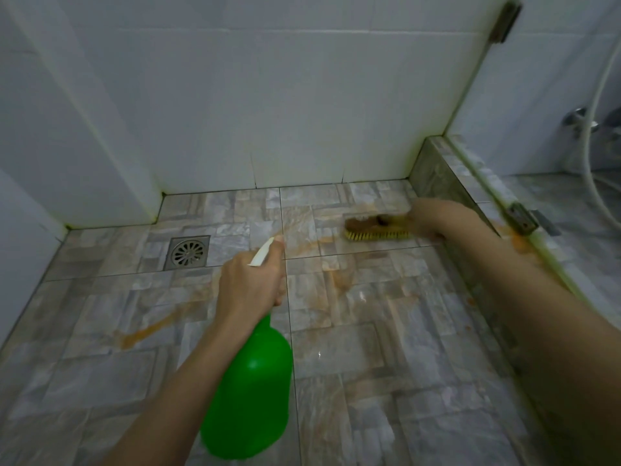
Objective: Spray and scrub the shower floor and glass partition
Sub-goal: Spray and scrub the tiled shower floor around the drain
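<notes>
No legible text, label or number; green spray bottle (pixel 250 391) unmarked, scrub brush (pixel 376 228) too blurred to read.

There's only the one camera here, worn on the person's head and tipped forward and down onto the shower floor (pixel 100 314) from close above. It faces the white tiled back wall (pixel 268 112), with the floor drain (pixel 188 252) left of centre and the glass partition (pixel 524 95) running up the right side; its wide lens bends the edges.
</notes>
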A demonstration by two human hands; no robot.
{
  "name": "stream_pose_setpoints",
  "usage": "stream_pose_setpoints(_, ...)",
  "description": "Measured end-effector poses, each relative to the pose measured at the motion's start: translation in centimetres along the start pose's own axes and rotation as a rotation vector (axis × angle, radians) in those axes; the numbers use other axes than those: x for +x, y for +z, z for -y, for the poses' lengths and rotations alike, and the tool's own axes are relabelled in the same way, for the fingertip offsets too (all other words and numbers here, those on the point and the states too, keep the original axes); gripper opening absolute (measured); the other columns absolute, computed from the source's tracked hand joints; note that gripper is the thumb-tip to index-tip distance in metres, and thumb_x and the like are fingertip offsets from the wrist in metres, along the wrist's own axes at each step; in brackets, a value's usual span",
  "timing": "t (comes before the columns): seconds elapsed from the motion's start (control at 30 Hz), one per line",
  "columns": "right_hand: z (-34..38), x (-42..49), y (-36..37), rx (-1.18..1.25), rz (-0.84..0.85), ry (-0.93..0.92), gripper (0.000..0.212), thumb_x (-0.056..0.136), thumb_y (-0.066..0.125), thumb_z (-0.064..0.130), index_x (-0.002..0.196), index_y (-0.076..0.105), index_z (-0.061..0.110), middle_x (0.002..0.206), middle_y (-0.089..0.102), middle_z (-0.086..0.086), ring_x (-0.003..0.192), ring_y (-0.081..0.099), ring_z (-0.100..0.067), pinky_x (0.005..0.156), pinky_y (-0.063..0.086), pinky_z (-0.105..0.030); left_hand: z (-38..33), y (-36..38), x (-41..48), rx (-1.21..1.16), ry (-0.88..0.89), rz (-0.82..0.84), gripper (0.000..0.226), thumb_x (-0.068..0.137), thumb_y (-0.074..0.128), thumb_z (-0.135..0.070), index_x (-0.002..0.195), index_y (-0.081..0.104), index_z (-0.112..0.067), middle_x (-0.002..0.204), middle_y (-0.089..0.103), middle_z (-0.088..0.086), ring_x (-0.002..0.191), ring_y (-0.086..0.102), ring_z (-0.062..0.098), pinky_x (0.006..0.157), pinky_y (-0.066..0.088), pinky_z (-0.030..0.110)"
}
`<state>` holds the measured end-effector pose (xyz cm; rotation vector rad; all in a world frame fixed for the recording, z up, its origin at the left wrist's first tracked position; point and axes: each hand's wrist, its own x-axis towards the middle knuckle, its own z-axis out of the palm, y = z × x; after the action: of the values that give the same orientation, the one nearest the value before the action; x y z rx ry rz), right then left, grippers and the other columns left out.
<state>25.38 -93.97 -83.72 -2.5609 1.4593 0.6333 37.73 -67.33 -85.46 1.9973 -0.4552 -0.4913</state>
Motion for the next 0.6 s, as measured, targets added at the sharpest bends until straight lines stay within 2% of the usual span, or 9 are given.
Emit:
stream_pose_setpoints(0.07,-0.7,1.0,-0.2,0.047,-0.062,0.013,0.017,0.095,0.044,0.011,0.106,0.055,0.004,0.083,0.058,-0.010,0.071,0.058,-0.025,0.061,0.046,-0.033,0.0,-0.2,0.0,-0.002,0.005,0.003,0.061,0.099,0.054,-0.050,0.066,0.068,0.001,0.044,0.060,-0.001,0.035,0.057,0.006,0.036,0.039,0.013)
stream_pose_setpoints(0.1,-0.8,1.2,-0.6,0.049,-0.071,0.001,0.013,0.095,0.043,0.010,0.104,0.052,0.007,0.085,0.057,-0.011,0.072,0.058,-0.026,0.062,0.046,-0.032,-0.1,-0.2,0.0,0.016,0.023,0.000,0.061,0.099,0.054,-0.049,0.061,0.065,-0.002,0.042,0.058,-0.001,0.034,0.056,0.006,0.036,0.038,0.013)
stream_pose_setpoints(0.17,-0.8,1.0,-1.1,0.018,-0.035,-0.016,0.008,0.094,0.043,0.006,0.092,0.051,0.008,0.078,0.055,-0.011,0.063,0.053,-0.023,0.055,0.042,-0.031,-0.1,-0.1,0.0,0.032,0.063,-0.009,0.061,0.100,0.053,-0.046,0.057,0.061,-0.004,0.041,0.058,0.002,0.035,0.057,0.008,0.038,0.042,0.017)
stream_pose_setpoints(0.27,0.0,0.6,-0.6,-0.054,0.011,0.002,0.015,0.094,0.046,0.010,0.080,0.052,0.007,0.068,0.049,-0.006,0.054,0.045,-0.019,0.053,0.041,-0.030,0.1,0.1,0.3,0.037,0.077,-0.036,0.063,0.100,0.052,-0.049,0.070,0.069,0.003,0.061,0.070,0.015,0.054,0.067,0.026,0.057,0.054,0.036)
stream_pose_setpoints(0.33,0.5,1.0,-0.1,-0.065,-0.005,-0.003,0.014,0.095,0.045,0.011,0.094,0.056,0.004,0.075,0.054,-0.007,0.059,0.050,-0.020,0.056,0.044,-0.031,0.1,0.0,0.8,0.035,0.034,-0.071,0.064,0.099,0.051,-0.052,0.074,0.071,0.003,0.065,0.071,0.015,0.053,0.066,0.022,0.054,0.051,0.032)
stream_pose_setpoints(0.37,0.6,1.3,0.1,-0.041,-0.036,-0.013,0.021,0.094,0.043,0.008,0.109,0.057,0.005,0.084,0.057,-0.008,0.066,0.054,-0.022,0.061,0.047,-0.032,0.0,-0.2,0.9,0.037,0.022,-0.073,0.063,0.099,0.050,-0.054,0.075,0.072,0.001,0.062,0.070,0.011,0.048,0.064,0.017,0.051,0.049,0.028)
stream_pose_setpoints(0.43,0.4,2.7,0.4,0.018,-0.096,-0.064,0.055,0.091,0.037,0.002,0.142,0.038,0.023,0.106,0.058,-0.013,0.077,0.056,-0.026,0.070,0.052,-0.037,0.0,-0.4,1.0,0.049,0.038,-0.051,0.060,0.099,0.047,-0.055,0.077,0.074,-0.006,0.054,0.064,0.004,0.040,0.060,0.009,0.046,0.045,0.022)
stream_pose_setpoints(0.5,0.5,3.6,0.8,0.031,-0.128,-0.130,0.075,0.089,0.034,0.000,0.151,0.017,0.038,0.114,0.057,-0.015,0.075,0.055,-0.026,0.070,0.053,-0.038,0.2,-0.4,0.8,0.024,0.070,-0.035,0.058,0.099,0.046,-0.056,0.078,0.074,-0.010,0.049,0.059,0.000,0.041,0.058,0.008,0.045,0.042,0.015)
stream_pose_setpoints(0.6,1.7,3.0,1.1,0.058,-0.113,-0.091,0.040,0.093,0.038,0.006,0.132,0.046,0.011,0.115,0.059,-0.016,0.087,0.059,-0.028,0.073,0.051,-0.037,0.7,-0.3,0.8,-0.061,0.076,-0.054,0.050,0.100,0.048,-0.052,0.080,0.074,-0.015,0.045,0.052,-0.005,0.046,0.056,0.011,0.049,0.045,0.022)
